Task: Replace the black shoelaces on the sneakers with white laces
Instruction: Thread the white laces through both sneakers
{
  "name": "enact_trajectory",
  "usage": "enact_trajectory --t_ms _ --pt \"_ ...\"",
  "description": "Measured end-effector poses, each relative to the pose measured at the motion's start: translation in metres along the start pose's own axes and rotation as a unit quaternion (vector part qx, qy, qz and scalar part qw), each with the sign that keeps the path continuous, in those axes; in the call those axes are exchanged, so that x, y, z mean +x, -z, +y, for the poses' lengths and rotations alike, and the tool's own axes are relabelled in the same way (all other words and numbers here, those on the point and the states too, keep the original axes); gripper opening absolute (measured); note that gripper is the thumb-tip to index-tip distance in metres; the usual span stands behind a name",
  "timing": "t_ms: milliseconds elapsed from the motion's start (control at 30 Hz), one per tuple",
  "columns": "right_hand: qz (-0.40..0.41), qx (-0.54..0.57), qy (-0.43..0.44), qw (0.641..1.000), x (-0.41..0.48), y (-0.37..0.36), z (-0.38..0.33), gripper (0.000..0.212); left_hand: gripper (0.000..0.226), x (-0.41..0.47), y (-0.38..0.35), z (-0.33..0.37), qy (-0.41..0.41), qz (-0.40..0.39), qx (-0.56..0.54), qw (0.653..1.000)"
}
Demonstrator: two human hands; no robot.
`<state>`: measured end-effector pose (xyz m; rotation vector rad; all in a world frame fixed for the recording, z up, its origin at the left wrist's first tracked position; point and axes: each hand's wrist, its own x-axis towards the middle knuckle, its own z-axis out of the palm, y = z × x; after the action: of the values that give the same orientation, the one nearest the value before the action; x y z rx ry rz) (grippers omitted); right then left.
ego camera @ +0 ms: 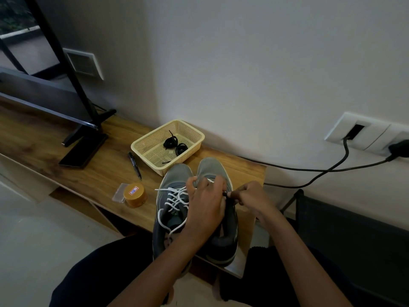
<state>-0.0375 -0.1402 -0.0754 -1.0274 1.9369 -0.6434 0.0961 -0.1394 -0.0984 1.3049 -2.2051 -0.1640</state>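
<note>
Wooden bench [99,178] along grey wall [243,63], sneakers [177,173] atop.

1. Two grey sneakers: left sneaker [174,173], right sneaker [210,167].
2. Two hands: left hand [205,204], right hand [250,196].
3. One white lace [174,196] plainly seen.
4. Two black lace coils [170,141] in one cream basket [153,132].
5. One black marker [135,165], one gold-lidded jar [134,194], one clear plastic packet [119,192].
6. Two black cables [309,169], far right.

We see a marker [135,165] near the table's [44,138] middle, a jar [135,195] beside a small bag [118,194] at its front edge, and a basket [137,146] at its back edge. A screen [33,89] stands leftward; cables [309,169] run from wall sockets [365,134].
</note>
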Motion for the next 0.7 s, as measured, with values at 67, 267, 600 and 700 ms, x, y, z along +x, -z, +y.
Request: enact_trajectory --t_ms 67,267,600,700 --pt "-0.005 0.025 -0.001 1.0 -0.006 0.006 0.0 0.023 0.045 -0.003 -0.002 0.003 0.003 0.015 0.001 1.0" --pt "-0.032 0.041 0.018 0.998 -0.017 0.011 -0.003 0.01 0.05 -0.002 -0.001 0.005 0.023 0.048 -0.015 0.998" --pt "-0.035 0.032 0.038 0.998 -0.019 0.011 0.001 0.011 0.041 0.001 0.003 0.001 0.023 0.04 0.026 0.999" --pt "-0.042 -0.016 0.072 0.996 -0.02 0.009 0.0 0.007 0.041 0.001 0.004 -0.002 -0.007 0.028 0.063 0.998"
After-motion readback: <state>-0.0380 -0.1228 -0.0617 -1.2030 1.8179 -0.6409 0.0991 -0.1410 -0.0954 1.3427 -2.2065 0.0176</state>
